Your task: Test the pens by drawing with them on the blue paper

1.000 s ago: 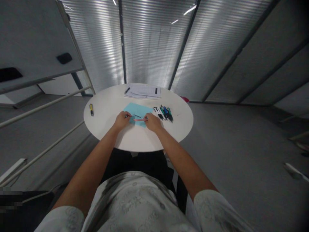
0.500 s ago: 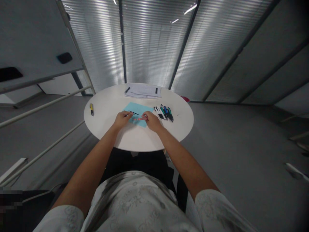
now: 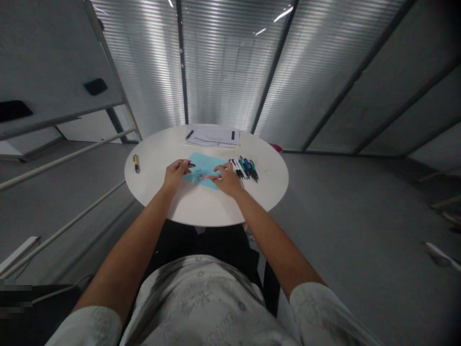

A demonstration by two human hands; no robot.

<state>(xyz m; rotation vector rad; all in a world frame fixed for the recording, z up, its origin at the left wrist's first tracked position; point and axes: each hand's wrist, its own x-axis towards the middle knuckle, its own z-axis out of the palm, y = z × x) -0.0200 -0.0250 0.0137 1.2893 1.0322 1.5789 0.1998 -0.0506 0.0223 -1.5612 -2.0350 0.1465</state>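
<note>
As the left grip (image 3: 189,167) pinches something dark (image 3: 192,164), the parted right grip (image 3: 215,174) touches a pink pen (image 3: 207,178).

Grey floor (image 3: 345,216) — slatted blinds (image 3: 216,62) behind round white table (image 3: 205,211).

The worktop (image 3: 201,211) looks smooth, white and faintly satiny; the blue sheet (image 3: 203,163) is matt paper, the shirt (image 3: 201,302) soft patterned cloth.

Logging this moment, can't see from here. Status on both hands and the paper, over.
Left hand: dark, thin item in fingers. Right hand: at pink pen. Blue paper: flat beneath. Pens close right.
</note>
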